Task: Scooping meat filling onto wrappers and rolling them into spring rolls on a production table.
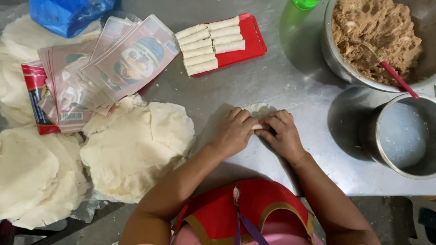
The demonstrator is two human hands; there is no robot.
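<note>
Below our red collar, our left hand and right hand pinch a half-rolled wrapper on the steel table; finished rolls fill the red tray beyond, wrapper stacks waiting left.

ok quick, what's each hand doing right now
Left hand: closed, fingers curled on the wrapper.
Right hand: closed, pinching the same wrapper.
</note>
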